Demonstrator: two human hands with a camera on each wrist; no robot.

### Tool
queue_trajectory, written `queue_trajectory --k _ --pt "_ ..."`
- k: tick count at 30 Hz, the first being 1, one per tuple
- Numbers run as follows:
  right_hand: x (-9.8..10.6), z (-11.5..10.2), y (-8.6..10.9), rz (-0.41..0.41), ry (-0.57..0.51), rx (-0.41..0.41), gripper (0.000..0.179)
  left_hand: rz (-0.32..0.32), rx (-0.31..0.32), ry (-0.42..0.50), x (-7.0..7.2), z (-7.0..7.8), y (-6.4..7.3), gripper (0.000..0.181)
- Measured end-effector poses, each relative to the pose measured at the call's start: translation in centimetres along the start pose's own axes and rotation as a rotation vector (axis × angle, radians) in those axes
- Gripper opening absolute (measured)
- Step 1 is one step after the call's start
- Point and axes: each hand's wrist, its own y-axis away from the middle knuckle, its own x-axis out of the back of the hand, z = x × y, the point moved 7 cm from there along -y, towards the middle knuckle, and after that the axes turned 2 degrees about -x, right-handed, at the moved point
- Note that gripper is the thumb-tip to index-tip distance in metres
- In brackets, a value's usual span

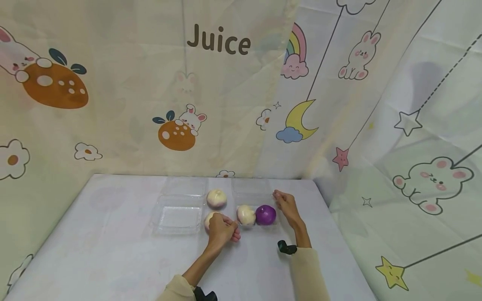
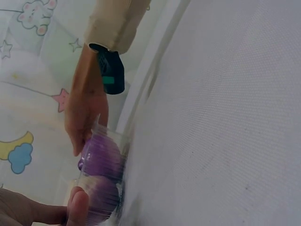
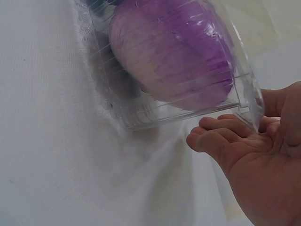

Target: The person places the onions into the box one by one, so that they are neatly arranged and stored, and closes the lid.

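Note:
A clear plastic clamshell box (image 1: pixel 260 226) holds two round turnip-like vegetables: a white one (image 1: pixel 246 215) on the left and a purple one (image 1: pixel 265 215) on the right. With its thumb at the rim, my left hand (image 1: pixel 223 230) pinches the box's left edge. My right hand (image 1: pixel 287 207) holds the right rim; the right wrist view shows the rim corner between thumb and curled fingers. Another white vegetable (image 1: pixel 207 221) sits partly hidden behind my left hand. A further white vegetable (image 1: pixel 216 198) stands behind that one, between the boxes.
A second clear box (image 1: pixel 180 218) lies to the left with its lid (image 1: pixel 184 186) folded back. The lid (image 1: pixel 250 188) of the right box also lies back. Both stand on a white table (image 1: pixel 113 251). Printed curtains (image 1: pixel 226 83) hang behind and at the sides.

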Motion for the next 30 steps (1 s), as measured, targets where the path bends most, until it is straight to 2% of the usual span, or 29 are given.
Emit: queue_trajectory --k 11,30 --pt "-0.1 -0.37 -0.36 -0.06 -0.053 -0.002 0.054 -0.001 -0.001 -0.007 0.05 -0.09 -0.1 0.013" --pt "0.59 -0.67 -0.65 -0.018 -0.102 0.004 0.052 0.012 -0.011 -0.002 0.0 0.08 0.03 0.013"
